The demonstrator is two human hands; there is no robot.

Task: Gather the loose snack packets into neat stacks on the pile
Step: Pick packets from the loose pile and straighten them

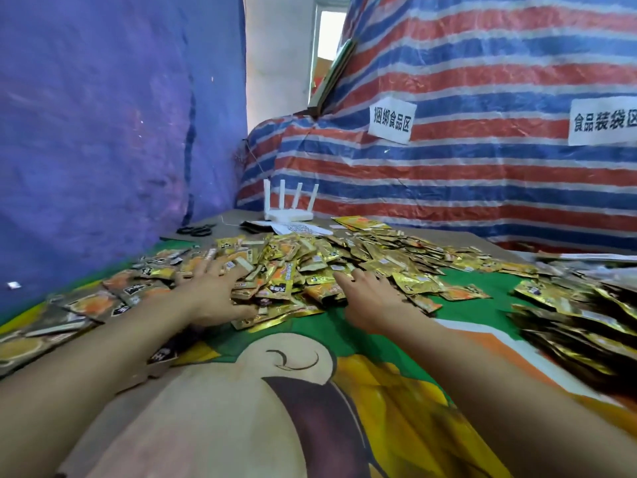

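Since packets point(310, 267) look light, slick, floppy, we would pinch small bunches by edges. Left hand point(213, 291) spread flat on them; right hand point(372, 296) open, holding nothing.

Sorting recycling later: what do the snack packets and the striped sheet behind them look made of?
Snack packets: likely metallised plastic foil, glossy gold, given bright crinkled glints. Striped sheet: probably woven plastic tarpaulin, slightly shiny, with fine wrinkles and creases.
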